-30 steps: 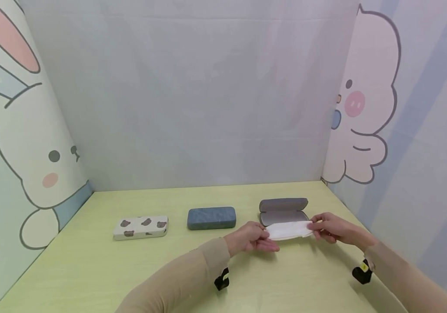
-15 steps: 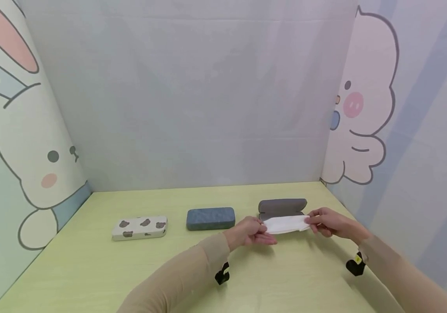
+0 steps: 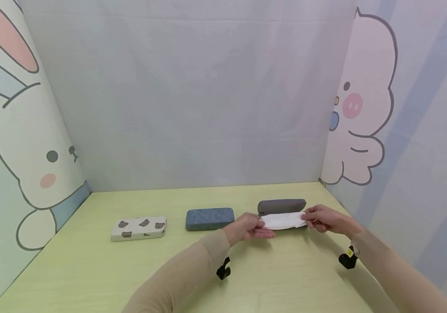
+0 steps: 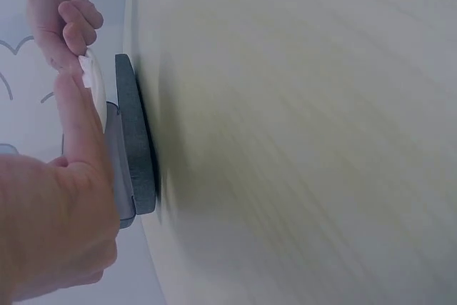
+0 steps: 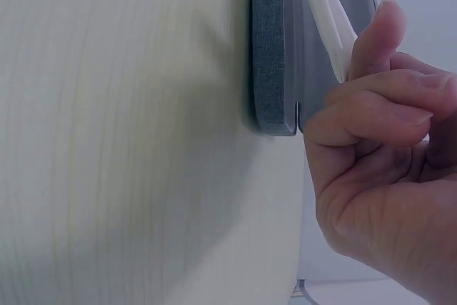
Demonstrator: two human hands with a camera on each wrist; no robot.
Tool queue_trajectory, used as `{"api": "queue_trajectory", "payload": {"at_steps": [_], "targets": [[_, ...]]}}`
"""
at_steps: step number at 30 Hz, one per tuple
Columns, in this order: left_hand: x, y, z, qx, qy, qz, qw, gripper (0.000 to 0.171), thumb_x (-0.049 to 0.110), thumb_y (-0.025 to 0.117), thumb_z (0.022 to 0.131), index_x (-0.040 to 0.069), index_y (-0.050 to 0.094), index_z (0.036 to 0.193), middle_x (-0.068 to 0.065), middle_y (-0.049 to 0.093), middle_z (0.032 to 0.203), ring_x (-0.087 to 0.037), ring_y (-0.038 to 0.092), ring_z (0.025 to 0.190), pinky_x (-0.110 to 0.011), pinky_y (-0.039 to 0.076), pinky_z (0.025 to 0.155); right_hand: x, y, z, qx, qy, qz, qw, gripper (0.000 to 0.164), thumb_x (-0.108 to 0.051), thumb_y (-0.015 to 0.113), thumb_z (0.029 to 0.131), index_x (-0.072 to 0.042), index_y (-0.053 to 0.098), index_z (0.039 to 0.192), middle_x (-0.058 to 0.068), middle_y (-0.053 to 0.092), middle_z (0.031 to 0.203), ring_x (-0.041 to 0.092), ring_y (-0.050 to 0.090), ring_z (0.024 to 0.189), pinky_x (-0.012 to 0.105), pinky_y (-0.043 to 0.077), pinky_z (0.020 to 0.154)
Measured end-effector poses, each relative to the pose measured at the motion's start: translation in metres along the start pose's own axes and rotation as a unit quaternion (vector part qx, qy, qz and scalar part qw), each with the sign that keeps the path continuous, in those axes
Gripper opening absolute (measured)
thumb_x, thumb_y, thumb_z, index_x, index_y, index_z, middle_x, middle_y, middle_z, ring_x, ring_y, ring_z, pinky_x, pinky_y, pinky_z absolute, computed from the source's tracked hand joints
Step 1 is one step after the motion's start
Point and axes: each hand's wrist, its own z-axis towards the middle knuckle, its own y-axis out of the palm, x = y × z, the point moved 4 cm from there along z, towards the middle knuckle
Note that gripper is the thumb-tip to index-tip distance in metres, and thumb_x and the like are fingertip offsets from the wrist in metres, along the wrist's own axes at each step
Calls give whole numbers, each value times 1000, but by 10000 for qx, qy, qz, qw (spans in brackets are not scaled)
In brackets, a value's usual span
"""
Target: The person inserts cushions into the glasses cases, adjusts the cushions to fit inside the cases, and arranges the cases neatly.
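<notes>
A folded white cloth [image 3: 282, 221] is stretched level over a grey glasses case [image 3: 282, 206], which stands with its lid raised. My left hand [image 3: 246, 228] pinches the cloth's left end, and my right hand [image 3: 328, 219] pinches its right end. The cloth covers most of the case's lower half in the head view. From the right wrist, the cloth [image 5: 330, 19] appears above the case [image 5: 270, 55], apart from its front wall. In the left wrist view both hands hold the cloth [image 4: 97, 94] just over the case [image 4: 139, 144].
To the left of the grey case lies a closed blue glasses case [image 3: 209, 219]. Farther left is a closed white case [image 3: 139, 228] with brown bear prints. All stand on a pale yellow table [image 3: 90, 269], with a grey curtain [image 3: 204, 100] behind.
Both hands have carried the cloth away from me, from in front of the grey case to over its lower half. The cloth has also shifted slightly left in view.
</notes>
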Motion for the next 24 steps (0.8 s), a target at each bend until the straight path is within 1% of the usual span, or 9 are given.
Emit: {"api": "queue_trajectory", "payload": {"at_steps": [1, 4, 7, 8, 11, 15, 20, 24], "targets": [[0, 0, 1, 3, 1, 7, 10000, 23, -6, 46, 97, -7, 44, 120, -41, 60, 108, -47, 62, 105, -46, 56, 89, 0, -1, 1, 18, 16, -5, 10000, 19, -16, 48, 101, -6, 55, 87, -7, 55, 64, 0, 32, 41, 20, 24, 41], [1, -1, 4, 26, -7, 12, 10000, 24, -6, 45, 97, -9, 45, 120, -40, 60, 109, -47, 62, 105, -44, 56, 88, 3, -4, 4, 79, 91, 17, 9999, 18, -17, 48, 101, -6, 56, 89, -8, 54, 64, 0, 32, 41, 18, 27, 42], [1, -3, 5, 64, -6, -5, 10000, 34, -5, 46, 97, -11, 40, 131, -40, 61, 109, -46, 62, 106, -43, 57, 87, 4, -7, 6, 91, 140, 102, 9998, 17, -18, 48, 101, -4, 56, 93, -8, 55, 64, 0, 33, 42, 18, 28, 43], [1, -3, 6, 71, -5, -10, 10000, 34, -5, 46, 97, -11, 40, 130, -40, 61, 109, -46, 62, 106, -43, 57, 88, 5, -7, 7, 91, 156, 153, 9997, 17, -18, 49, 101, -4, 55, 95, -8, 55, 64, -1, 33, 42, 17, 28, 43], [1, -3, 7, 103, 1, -31, 9999, 42, -6, 45, 97, -11, 34, 138, -40, 61, 109, -47, 62, 106, -43, 57, 87, 7, -9, 9, 74, 175, 308, 9993, 16, -19, 51, 100, -5, 55, 96, -9, 55, 64, -1, 34, 42, 16, 29, 43], [0, -3, 9, 114, 0, -47, 9999, 51, -6, 45, 98, -11, 25, 144, -40, 61, 109, -46, 62, 106, -42, 58, 86, 10, -12, 11, 51, 173, 407, 9990, 16, -20, 51, 100, -7, 56, 91, -9, 55, 63, -1, 34, 41, 17, 30, 43], [1, -1, 13, 127, 5, -108, 9999, 53, -6, 44, 97, -11, 23, 145, -40, 61, 109, -46, 62, 106, -42, 58, 86, 12, -13, 12, 119, 219, 438, 9987, 18, -21, 52, 100, -9, 55, 87, -9, 55, 62, -1, 34, 41, 17, 30, 42], [2, 0, 16, 181, 71, -84, 9998, 48, -8, 44, 96, -14, 29, 141, -40, 62, 108, -46, 63, 104, -41, 59, 83, 13, -14, 12, 244, 266, 448, 9983, 15, -19, 52, 99, -6, 56, 94, -9, 55, 63, -1, 34, 42, 15, 30, 42]]}}
